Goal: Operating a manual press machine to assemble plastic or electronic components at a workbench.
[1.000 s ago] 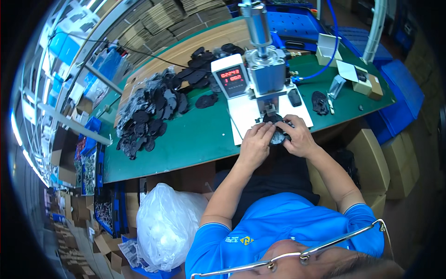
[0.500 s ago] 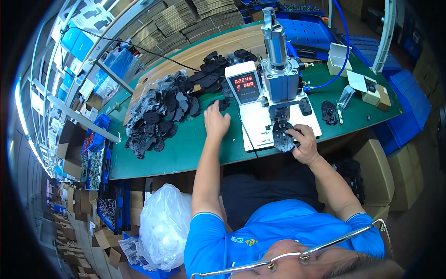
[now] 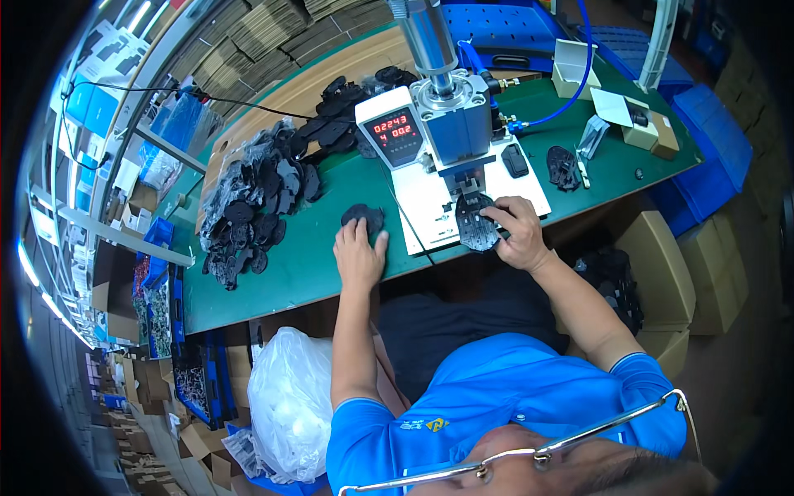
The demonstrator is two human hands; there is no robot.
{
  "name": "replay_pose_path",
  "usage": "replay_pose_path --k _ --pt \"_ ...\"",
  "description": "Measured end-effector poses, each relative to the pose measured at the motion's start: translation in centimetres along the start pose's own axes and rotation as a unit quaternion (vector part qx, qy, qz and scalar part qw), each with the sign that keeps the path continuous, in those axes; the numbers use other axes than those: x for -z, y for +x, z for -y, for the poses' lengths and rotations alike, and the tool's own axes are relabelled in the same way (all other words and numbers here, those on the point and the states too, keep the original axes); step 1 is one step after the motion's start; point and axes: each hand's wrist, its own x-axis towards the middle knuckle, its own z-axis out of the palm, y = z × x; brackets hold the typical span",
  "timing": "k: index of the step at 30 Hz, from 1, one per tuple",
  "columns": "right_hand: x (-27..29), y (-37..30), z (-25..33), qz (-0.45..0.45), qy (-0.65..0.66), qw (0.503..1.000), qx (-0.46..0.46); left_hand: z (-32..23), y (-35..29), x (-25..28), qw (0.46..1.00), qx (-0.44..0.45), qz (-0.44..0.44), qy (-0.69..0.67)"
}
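My right hand point(image 3: 523, 235) pinches the right edge of a black oval plastic shell point(image 3: 478, 230), thumb and fingers closed on it. The shell lies under the head of a bench press point(image 3: 457, 124), at the front of its white base plate point(image 3: 430, 229). To the left of the press, my left hand point(image 3: 361, 256) reaches over the green tabletop with its thumb apart. Its fingertips rest on the near edge of another dark flat plastic shell point(image 3: 362, 217). The undersides of both shells are hidden.
A heap of black shells point(image 3: 248, 202) covers the table's left side. A control box point(image 3: 390, 132) with red digits adjoins the press. Small open cartons point(image 3: 574, 70) and a loose black shell point(image 3: 563, 169) lie to the right. A white plastic bag point(image 3: 289, 405) hangs below the front edge.
My left hand has drawn the dark shell nearer to the table's front edge. My right hand keeps its hold under the press. The view has shifted, and the red digits differ.
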Motion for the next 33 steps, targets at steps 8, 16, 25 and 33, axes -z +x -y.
replay_pose_path --k 8,16,25,33 --pt "0.0 0.1 0.2 -0.009 0.0 1.0 0.001 -1.3 -10.8 3.7 0.988 -0.138 -0.019 -0.073" --pt "-0.1 0.1 0.2 -0.009 0.0 1.0 0.001 -3.3 -10.3 5.3 0.952 -0.09 -0.174 -0.237" --pt "0.0 0.1 0.0 -0.004 0.014 1.0 -0.017 -8.3 -6.9 7.3 0.918 -0.122 -0.168 -0.337" --pt "3.4 -1.8 0.6 -0.066 0.128 0.984 -0.105 -14.2 -2.4 5.6 0.904 -0.31 -0.101 -0.277"
